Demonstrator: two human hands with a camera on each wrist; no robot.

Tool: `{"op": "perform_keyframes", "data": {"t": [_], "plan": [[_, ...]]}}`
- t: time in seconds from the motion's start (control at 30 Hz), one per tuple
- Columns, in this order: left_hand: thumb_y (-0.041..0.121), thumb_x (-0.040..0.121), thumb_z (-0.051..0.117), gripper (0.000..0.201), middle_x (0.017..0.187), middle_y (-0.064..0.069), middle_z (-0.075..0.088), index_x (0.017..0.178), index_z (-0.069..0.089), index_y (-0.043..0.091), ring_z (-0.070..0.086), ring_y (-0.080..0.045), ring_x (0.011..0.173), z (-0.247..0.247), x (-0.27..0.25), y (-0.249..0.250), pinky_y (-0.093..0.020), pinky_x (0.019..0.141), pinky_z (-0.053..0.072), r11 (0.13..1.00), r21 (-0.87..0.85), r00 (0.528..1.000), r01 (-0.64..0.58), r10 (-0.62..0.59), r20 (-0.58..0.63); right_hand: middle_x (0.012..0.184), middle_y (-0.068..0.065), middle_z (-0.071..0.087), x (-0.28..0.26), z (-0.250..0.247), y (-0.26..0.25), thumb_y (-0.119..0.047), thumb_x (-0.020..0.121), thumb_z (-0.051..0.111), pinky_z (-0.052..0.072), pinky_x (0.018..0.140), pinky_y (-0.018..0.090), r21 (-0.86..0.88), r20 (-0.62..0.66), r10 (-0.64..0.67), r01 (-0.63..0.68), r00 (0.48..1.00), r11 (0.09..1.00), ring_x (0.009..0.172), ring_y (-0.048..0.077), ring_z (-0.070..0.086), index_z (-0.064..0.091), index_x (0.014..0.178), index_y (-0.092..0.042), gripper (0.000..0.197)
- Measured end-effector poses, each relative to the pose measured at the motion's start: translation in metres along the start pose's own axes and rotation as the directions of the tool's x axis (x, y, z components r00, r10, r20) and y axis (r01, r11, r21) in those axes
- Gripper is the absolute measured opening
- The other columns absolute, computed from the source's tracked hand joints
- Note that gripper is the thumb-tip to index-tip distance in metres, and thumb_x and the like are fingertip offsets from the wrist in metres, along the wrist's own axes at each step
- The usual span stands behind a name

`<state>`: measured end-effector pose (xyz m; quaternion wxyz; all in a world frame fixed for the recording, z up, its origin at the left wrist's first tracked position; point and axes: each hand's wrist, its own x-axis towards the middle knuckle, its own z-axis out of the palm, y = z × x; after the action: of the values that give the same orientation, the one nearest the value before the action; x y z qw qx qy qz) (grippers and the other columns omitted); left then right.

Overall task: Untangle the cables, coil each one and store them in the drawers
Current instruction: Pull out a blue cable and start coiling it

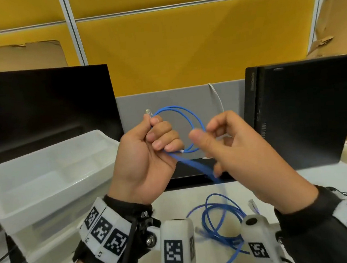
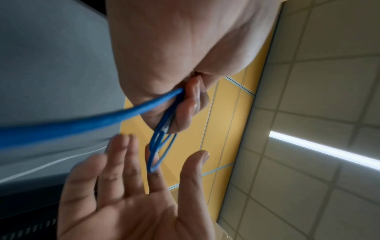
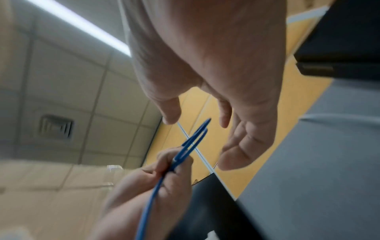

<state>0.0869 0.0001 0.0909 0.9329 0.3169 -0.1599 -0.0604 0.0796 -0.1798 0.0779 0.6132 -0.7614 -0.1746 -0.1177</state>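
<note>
Yellow partition behind thin blue cable (image 1: 185, 117) (two loops), left hand (image 1: 147, 155) clamped, right hand (image 1: 240, 152) loose.

Both forearms were raised in front of the chest, each wrist wrapped in a black band with printed marker squares. The left hand (image 1: 147, 155) was a fist, palm toward the person, fingers curled round a blue cable (image 1: 185, 117). At its 3 o'clock, the right hand (image 1: 237, 146) hovered loosely spread, thumb apart from the fingers, gripping nothing.
</note>
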Motion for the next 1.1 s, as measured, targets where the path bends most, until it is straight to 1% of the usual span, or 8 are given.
{"op": "perform_keyframes", "data": {"t": [0.07, 0.17, 0.3, 0.43, 0.6, 0.8, 0.97, 1.1], "plan": [[0.033, 0.110, 0.036, 0.034, 0.062, 0.009, 0.021, 0.081, 0.047, 0.019, 0.018, -0.008, 0.052, 0.003, -0.003, 0.000, -0.020, 0.054, 0.025, 0.999, 0.023, 0.999, 0.026, -0.027, 0.047, 0.114, 0.003, 0.072, 0.002, 0.002, 0.000, -0.061, 0.080, 0.071, 0.065, 0.079, 0.038, 0.188, 0.031, 0.072, -0.076, 0.997, 0.979, 0.092, 0.018, 0.075, 0.062, 0.123, -0.026, 0.057], [0.034, 0.108, 0.038, 0.033, 0.061, 0.010, 0.021, 0.082, 0.050, 0.017, 0.016, -0.008, 0.051, 0.008, -0.006, -0.005, -0.020, 0.052, 0.023, 0.991, 0.115, 0.994, 0.062, -0.072, 0.082, 0.085, 0.007, 0.071, 0.005, -0.001, -0.001, -0.030, 0.104, 0.059, 0.061, 0.085, 0.038, 0.524, 0.123, 0.079, -0.132, 0.989, 0.842, 0.076, 0.018, 0.070, 0.068, 0.121, -0.010, 0.028], [0.036, 0.110, 0.037, 0.034, 0.063, 0.007, 0.031, 0.091, 0.055, 0.013, 0.031, -0.007, 0.051, 0.008, -0.005, -0.009, -0.024, 0.061, 0.049, 0.968, 0.238, 0.993, 0.075, -0.095, 0.076, 0.064, -0.001, 0.031, 0.006, -0.007, -0.004, -0.021, 0.110, 0.046, 0.047, 0.054, 0.028, 0.685, 0.152, 0.127, -0.197, 0.980, 0.701, 0.052, 0.012, 0.028, 0.065, 0.107, -0.002, 0.026], [0.033, 0.111, 0.034, 0.033, 0.068, 0.004, 0.035, 0.103, 0.056, 0.009, 0.038, -0.010, 0.057, 0.004, -0.008, -0.015, -0.034, 0.081, 0.052, 0.927, 0.356, 0.967, 0.117, -0.187, 0.171, 0.057, -0.002, 0.025, 0.005, -0.008, -0.004, -0.024, 0.112, 0.043, 0.021, 0.043, 0.027, 0.511, 0.010, 0.087, -0.080, 0.996, 0.856, 0.049, 0.013, 0.017, 0.058, 0.103, -0.007, 0.025], [0.031, 0.112, 0.033, 0.032, 0.069, 0.003, 0.025, 0.097, 0.054, 0.011, 0.029, -0.010, 0.056, 0.007, -0.009, -0.022, -0.030, 0.071, 0.048, 0.917, 0.397, 0.971, 0.035, -0.125, 0.203, 0.059, -0.003, 0.036, 0.005, -0.006, -0.001, -0.032, 0.113, 0.042, 0.033, 0.045, 0.027, 0.347, -0.059, 0.033, -0.010, 0.998, 0.938, 0.050, 0.013, 0.030, 0.058, 0.111, -0.011, 0.027], [0.034, 0.113, 0.033, 0.033, 0.069, 0.003, 0.021, 0.094, 0.051, 0.014, 0.026, -0.009, 0.054, 0.008, -0.001, -0.019, -0.024, 0.062, 0.045, 0.928, 0.240, 0.957, -0.284, 0.288, 0.017, 0.131, -0.019, 0.067, 0.002, 0.014, 0.012, -0.079, 0.080, 0.066, 0.056, 0.102, 0.043, -0.037, 0.153, 0.108, -0.104, 0.982, 0.994, 0.112, 0.004, 0.070, 0.007, 0.158, -0.056, 0.100], [0.033, 0.113, 0.034, 0.032, 0.067, 0.005, 0.025, 0.092, 0.050, 0.015, 0.029, -0.009, 0.053, 0.000, 0.003, -0.005, -0.025, 0.065, 0.048, 0.923, 0.152, 0.933, -0.353, 0.360, -0.024, 0.068, -0.005, 0.068, -0.005, 0.021, 0.013, -0.040, 0.105, 0.059, 0.054, 0.076, 0.039, -0.057, 0.514, 0.054, -0.029, 0.856, 0.998, 0.066, 0.017, 0.060, 0.070, 0.107, -0.017, 0.025], [0.030, 0.113, 0.034, 0.033, 0.065, 0.007, 0.024, 0.087, 0.049, 0.016, 0.026, -0.008, 0.051, -0.009, 0.000, 0.017, -0.022, 0.061, 0.045, 0.953, 0.036, 0.952, -0.301, 0.303, -0.053, 0.062, -0.001, 0.036, -0.001, -0.002, 0.002, -0.047, 0.105, 0.054, 0.033, 0.058, 0.036, -0.144, 0.508, 0.028, 0.053, 0.861, 0.988, 0.060, 0.019, 0.032, 0.074, 0.089, -0.023, 0.035]]}}
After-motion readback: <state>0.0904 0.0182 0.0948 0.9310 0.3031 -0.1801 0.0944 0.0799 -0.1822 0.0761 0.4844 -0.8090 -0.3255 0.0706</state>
